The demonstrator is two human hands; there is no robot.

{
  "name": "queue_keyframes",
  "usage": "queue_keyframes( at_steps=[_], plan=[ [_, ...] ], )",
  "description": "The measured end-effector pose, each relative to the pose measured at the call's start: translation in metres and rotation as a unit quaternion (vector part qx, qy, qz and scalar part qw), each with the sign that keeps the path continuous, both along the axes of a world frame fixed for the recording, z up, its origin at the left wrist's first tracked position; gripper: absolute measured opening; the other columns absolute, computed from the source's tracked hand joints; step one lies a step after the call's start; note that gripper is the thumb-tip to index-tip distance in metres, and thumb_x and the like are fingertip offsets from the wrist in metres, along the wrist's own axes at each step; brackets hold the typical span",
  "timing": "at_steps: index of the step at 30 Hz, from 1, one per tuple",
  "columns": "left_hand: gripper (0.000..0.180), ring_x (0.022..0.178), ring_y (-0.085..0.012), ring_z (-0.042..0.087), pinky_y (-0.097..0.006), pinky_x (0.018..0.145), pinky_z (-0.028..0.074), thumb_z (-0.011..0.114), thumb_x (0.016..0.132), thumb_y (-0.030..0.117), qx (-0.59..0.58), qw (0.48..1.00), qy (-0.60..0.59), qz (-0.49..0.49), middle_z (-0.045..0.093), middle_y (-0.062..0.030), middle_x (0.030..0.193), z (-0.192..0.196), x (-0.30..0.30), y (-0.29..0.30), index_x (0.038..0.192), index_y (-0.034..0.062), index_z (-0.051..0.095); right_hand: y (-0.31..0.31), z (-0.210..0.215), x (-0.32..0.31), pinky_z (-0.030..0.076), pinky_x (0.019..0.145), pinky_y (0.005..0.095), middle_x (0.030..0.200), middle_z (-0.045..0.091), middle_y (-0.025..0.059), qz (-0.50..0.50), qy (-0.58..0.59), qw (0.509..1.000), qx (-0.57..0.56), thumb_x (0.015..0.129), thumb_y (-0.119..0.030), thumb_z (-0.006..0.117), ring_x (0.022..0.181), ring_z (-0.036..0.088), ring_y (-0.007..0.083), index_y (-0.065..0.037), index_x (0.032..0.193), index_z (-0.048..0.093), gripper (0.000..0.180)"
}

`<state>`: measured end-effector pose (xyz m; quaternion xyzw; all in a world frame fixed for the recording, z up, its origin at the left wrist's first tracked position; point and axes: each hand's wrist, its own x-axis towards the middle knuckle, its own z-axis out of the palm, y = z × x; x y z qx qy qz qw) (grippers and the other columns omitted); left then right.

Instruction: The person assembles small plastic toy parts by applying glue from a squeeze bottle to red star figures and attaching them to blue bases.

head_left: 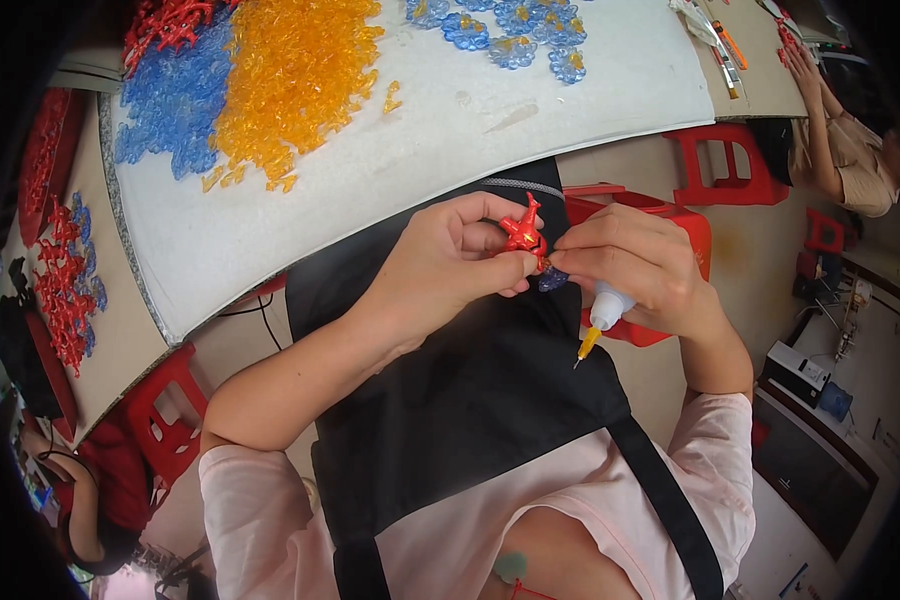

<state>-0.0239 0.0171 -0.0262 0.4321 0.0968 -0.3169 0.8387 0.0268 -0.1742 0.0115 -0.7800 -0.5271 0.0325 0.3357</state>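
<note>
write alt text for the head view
A person's left hand holds a small shiny red piece; the right hand, close beside it, holds a white bottle with a yellow tip. Beyond, orange pieces and blue pieces lie on a white tabletop.

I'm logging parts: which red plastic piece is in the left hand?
The glossy red piece gripped over the black apron; other red pieces lie heaped on tables at left.

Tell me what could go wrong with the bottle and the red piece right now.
The white bottle in the right hand aims its yellow nozzle down over the black apron, so it might drip there. The red piece, held in the left hand beyond the white tabletop, could drop if it slips.
</note>
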Motion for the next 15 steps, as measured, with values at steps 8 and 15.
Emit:
queue_keyframes(
  at_steps=[8, 15],
  plan=[
    [0.026, 0.069, -0.0088, 0.056, -0.02, 0.063, 0.045, 0.06, 0.076, 0.005, 0.007, 1.0, 0.005, -0.005, 0.06, -0.0067, 0.082, -0.0006, -0.0003, -0.0009, 0.1, 0.0007, 0.052, -0.0007, 0.0003, -0.0008, 0.046, 0.055, 0.0295, 0.077, 0.056, 0.009, -0.007, 0.007, 1.0, -0.002, 0.055, 0.0, 0.063, 0.067, 0.056, 0.0225, 0.0, 0.077, 0.059, 0.022],
    [0.024, 0.067, -0.0091, 0.056, -0.021, 0.063, 0.046, 0.059, 0.075, 0.003, 0.004, 1.0, 0.018, 0.004, 0.061, -0.0074, 0.08, 0.0009, -0.0004, -0.0022, 0.098, -0.001, 0.051, -0.0011, -0.0005, -0.0008, 0.047, 0.056, 0.0299, 0.077, 0.056, 0.0092, -0.004, 0.01, 1.0, -0.005, 0.055, 0.0, 0.063, 0.068, 0.057, 0.0231, 0.0, 0.077, 0.059, 0.023]
  ],
)
